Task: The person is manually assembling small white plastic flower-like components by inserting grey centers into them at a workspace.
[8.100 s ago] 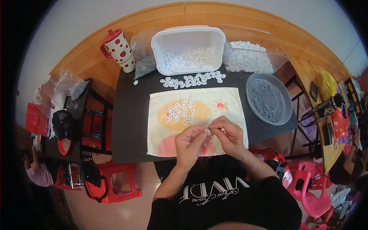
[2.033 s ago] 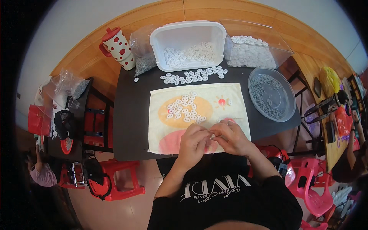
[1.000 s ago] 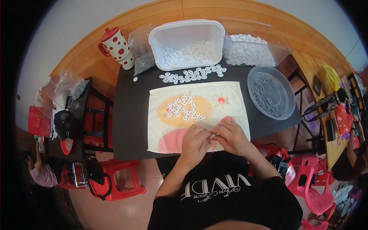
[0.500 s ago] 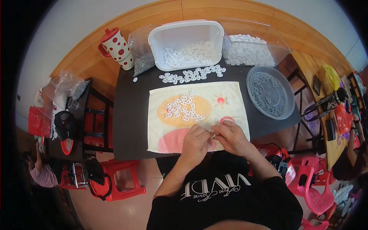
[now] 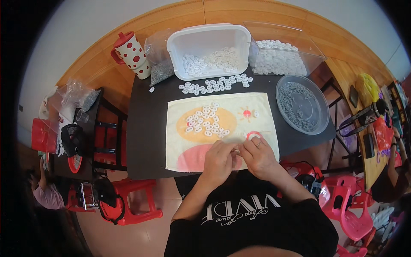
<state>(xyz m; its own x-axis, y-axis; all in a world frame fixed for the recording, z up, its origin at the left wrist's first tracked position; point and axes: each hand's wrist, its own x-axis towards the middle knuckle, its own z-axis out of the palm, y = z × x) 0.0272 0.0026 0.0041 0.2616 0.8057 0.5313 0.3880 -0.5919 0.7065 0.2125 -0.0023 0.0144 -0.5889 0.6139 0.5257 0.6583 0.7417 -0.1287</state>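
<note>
Above the near edge of a cream towel (image 5: 173, 111), my left hand (image 5: 219, 159) and my right hand (image 5: 258, 157) meet fingertip to fingertip. The fingers of both are closed in a pinch. Whatever they hold is small and mostly hidden by the fingers. Just beyond them, a loose group of white oval two-hole pieces (image 5: 207, 121) lies on the towel's yellow oval print. One more white piece (image 5: 256, 114) is apart from these, beside the printed sun. Right of the towel stands a round clear tub (image 5: 324, 112) of small grey metal screws (image 5: 295, 105).
A white bin (image 5: 171, 51) of similar pieces is tipped toward me at the back. Several white pieces (image 5: 216, 85) lie before it. Beside it are a clear box (image 5: 317, 47) of white parts, a bag (image 5: 161, 70) of grey bits and a dotted tumbler (image 5: 133, 55). Red stools (image 5: 137, 201) stand left.
My fingertips have shifted slightly, and the right hand has turned a little at the pinch. The pieces on the towel look the same.
</note>
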